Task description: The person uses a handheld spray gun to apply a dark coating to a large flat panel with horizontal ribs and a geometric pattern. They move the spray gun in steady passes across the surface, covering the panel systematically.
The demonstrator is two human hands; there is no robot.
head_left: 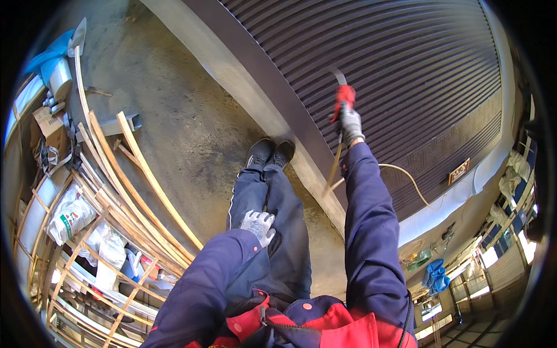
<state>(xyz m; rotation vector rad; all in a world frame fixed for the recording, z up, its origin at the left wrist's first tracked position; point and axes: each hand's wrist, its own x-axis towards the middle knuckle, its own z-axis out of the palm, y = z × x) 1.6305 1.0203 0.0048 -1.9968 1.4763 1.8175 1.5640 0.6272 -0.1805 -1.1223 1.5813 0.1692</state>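
Observation:
My right hand [350, 124], in a grey and white glove, is closed round the handle of a red spray gun [344, 95]. A curved, silvery front part of the gun is smeared by motion. From below the gun a tan hose [335, 164] runs down past my sleeve. Under my outstretched right arm is a large dark brown ribbed panel [371, 40], with the gun held over its ribs. My left hand [258, 226], gloved the same way, lies on my thigh with nothing in it and its fingers extended.
A pale strip [232, 87] borders the panel beside my shoes [271, 152]. On the left, long wooden strips [156, 185] lean near a wooden lattice and white plastic bags [71, 214]. A small lettered plate [459, 171] lies at the panel's right edge. A blue bag [435, 276] is farther right.

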